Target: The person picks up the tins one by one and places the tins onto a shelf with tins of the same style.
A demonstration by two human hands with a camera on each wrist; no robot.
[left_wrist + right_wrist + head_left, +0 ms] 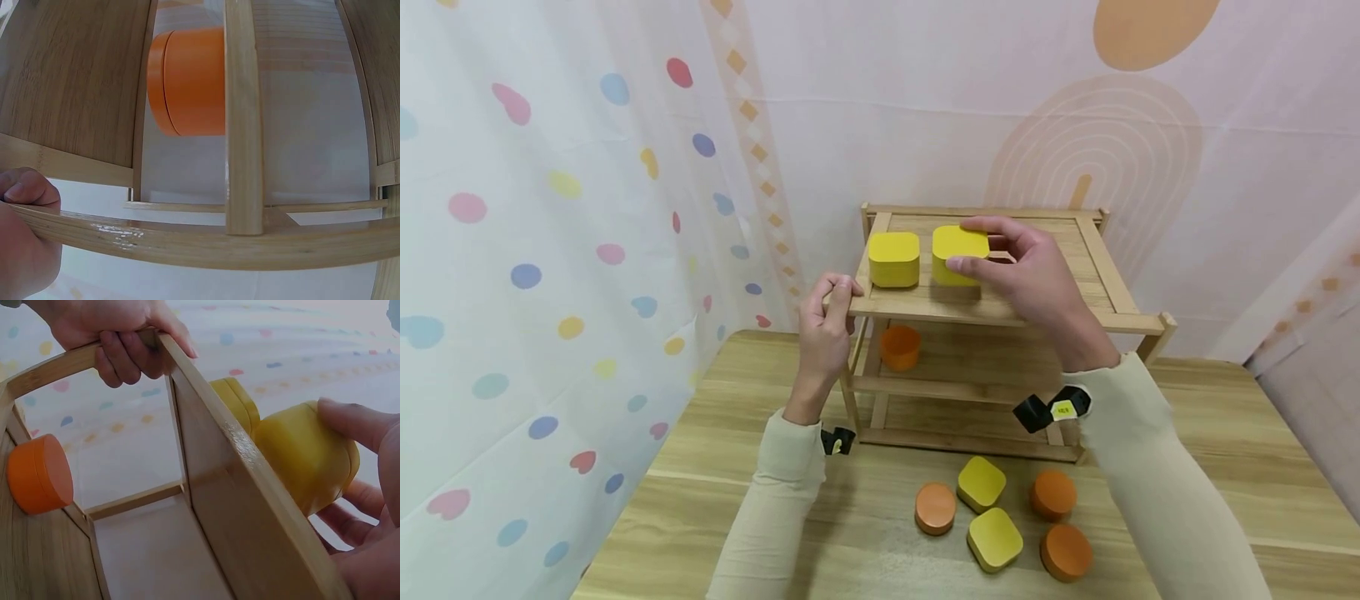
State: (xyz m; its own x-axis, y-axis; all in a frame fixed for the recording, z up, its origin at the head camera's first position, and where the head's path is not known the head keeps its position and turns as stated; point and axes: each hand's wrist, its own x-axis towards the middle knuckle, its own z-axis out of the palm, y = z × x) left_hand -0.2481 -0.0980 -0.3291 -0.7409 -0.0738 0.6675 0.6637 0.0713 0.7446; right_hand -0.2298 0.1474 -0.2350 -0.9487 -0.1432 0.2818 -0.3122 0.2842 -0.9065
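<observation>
My right hand [1028,271] grips a yellow rounded-square tin [960,243] between thumb and fingers, at the top board of a wooden shelf rack [1052,250]. Just left of it, a second yellow tin [894,260] sits on the same board. My left hand [829,321] holds the rack's front left corner; in the right wrist view its fingers [128,359] curl around the wooden side bar. On the middle shelf, below the top board, stands a round orange tin [900,347], also seen in the left wrist view [194,81].
On the table [865,533] in front of the rack lie two yellow tins [995,539] and three round orange tins [1066,552]. A dotted curtain [565,250] hangs on the left, and a patterned cloth [925,100] hangs behind the rack.
</observation>
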